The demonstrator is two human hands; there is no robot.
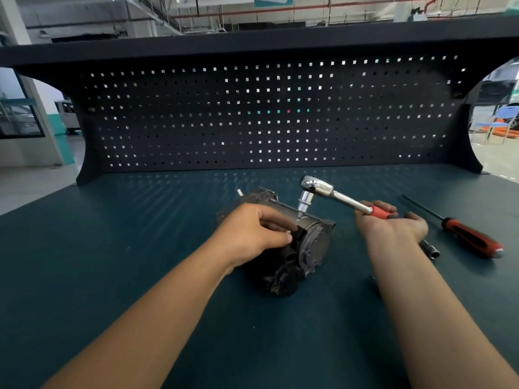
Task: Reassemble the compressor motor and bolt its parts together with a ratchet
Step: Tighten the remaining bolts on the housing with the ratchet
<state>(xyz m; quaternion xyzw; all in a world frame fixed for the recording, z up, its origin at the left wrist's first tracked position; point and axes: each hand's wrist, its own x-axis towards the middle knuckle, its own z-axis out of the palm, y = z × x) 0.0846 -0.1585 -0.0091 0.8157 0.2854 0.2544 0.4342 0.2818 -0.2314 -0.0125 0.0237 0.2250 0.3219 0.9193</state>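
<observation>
1. compressor motor lies on its side on the dark green table, near the middle, round end cover facing right
2. left hand sits on top of the motor housing; fingers curled over it, gripping the body; fingertips at the edge just behind the end cover
3. right hand grips the red handle of the ratchet; the ratchet's socket stands upright, its tip down on the top of the motor
4. red-handled screwdriver lies on the table right of the right hand; a loose dark socket lies just beside the wrist
5. perforated back panel stands behind the table
</observation>
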